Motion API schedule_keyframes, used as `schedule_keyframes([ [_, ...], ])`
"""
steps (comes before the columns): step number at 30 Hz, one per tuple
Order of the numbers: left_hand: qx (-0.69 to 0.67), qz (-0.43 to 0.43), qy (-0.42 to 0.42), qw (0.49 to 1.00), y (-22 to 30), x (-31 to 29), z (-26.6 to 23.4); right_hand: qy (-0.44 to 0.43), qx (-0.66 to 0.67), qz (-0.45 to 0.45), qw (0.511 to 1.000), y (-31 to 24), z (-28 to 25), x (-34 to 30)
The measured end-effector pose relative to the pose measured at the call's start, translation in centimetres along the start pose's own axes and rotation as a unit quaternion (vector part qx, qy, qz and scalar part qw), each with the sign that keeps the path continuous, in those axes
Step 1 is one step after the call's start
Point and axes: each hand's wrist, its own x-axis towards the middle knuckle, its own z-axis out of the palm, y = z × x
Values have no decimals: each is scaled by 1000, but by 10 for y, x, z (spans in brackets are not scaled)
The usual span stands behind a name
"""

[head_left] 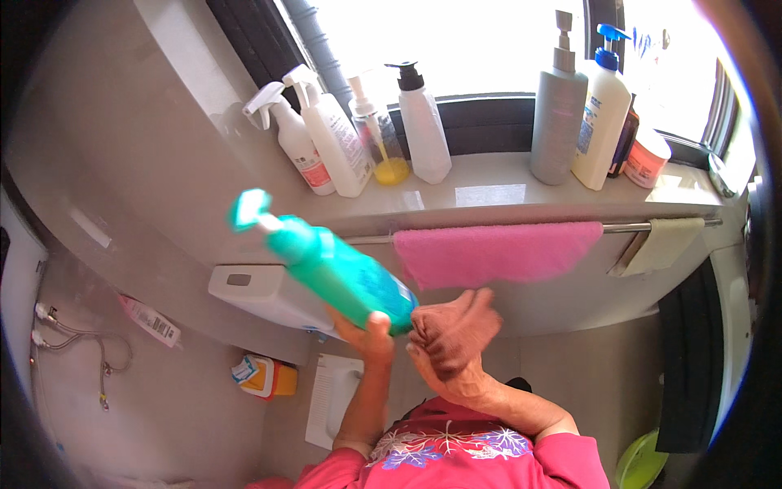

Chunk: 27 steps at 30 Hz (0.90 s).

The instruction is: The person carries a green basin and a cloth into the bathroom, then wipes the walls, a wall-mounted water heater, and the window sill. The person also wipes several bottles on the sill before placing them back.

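Observation:
A green pump bottle (pixel 342 273) hangs tilted in front of me, its pump head toward the upper left and its base toward me. My left hand (pixel 365 336) is closed around its lower part, thumb on the near side. A brown cloth (pixel 458 332) covers much of my right hand (pixel 456 381), which presses it against the bottle's base. Motion blurs the cloth and the fingers beneath it, and the pump head is slightly smeared too.
Spray and pump bottles (pixel 425 130) line the windowsill, with a grey pump bottle (pixel 558 122) and a pink-white jar (pixel 648 159) farther right. Below hang a pink towel (pixel 497 253) and a pale cloth (pixel 668 244). A white cistern (pixel 261 289), orange bin (pixel 285 381) and squat toilet (pixel 326 399) lie lower left.

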Motion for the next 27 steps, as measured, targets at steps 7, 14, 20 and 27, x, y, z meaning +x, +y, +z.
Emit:
schedule_keyframes([
  [7,-149,-193,-229,942,-50,-65,-15,159,-86,-176,968,4,-2,10],
  [14,-170,-170,-342,909,-6,-67,-19,81,127,-63,987,10,-30,54],
  [20,-135,-115,-317,932,16,-48,-11,84,-149,-87,981,7,-17,22],
  [27,-227,-256,-287,895,9,-52,-22,-12,-148,-189,971,24,-17,-12],
])
